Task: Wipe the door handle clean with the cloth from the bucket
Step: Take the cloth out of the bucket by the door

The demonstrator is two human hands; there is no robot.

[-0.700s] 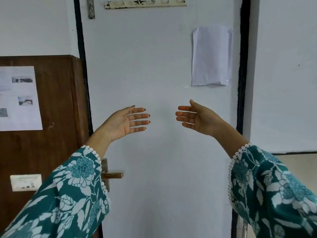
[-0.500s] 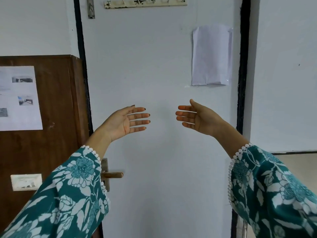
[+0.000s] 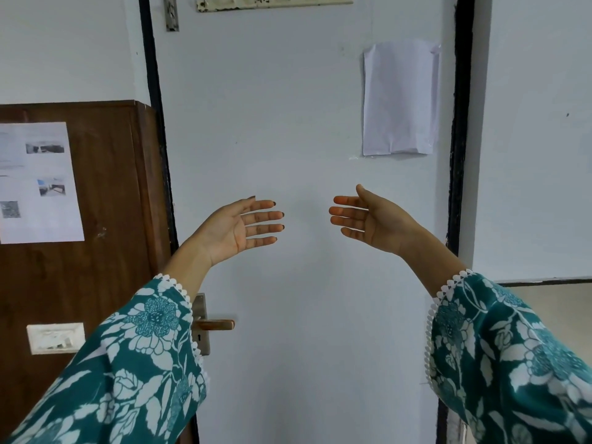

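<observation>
Head view: left hand [image 3: 235, 230] and right hand [image 3: 373, 221] hang mid-frame, fingers straight, palms facing, holding nothing. Door handle [image 3: 214, 324] sits lower left, its plate partly hidden behind the left sleeve [image 3: 128, 363]

Barely a flicker here: the bare left hand [image 3: 238, 227] has held its place with fingers straight, the bare right hand [image 3: 373, 221] likewise, palms facing each other in front of the pale painted door [image 3: 304, 123]. Nothing I can see has shifted between these moments.
</observation>
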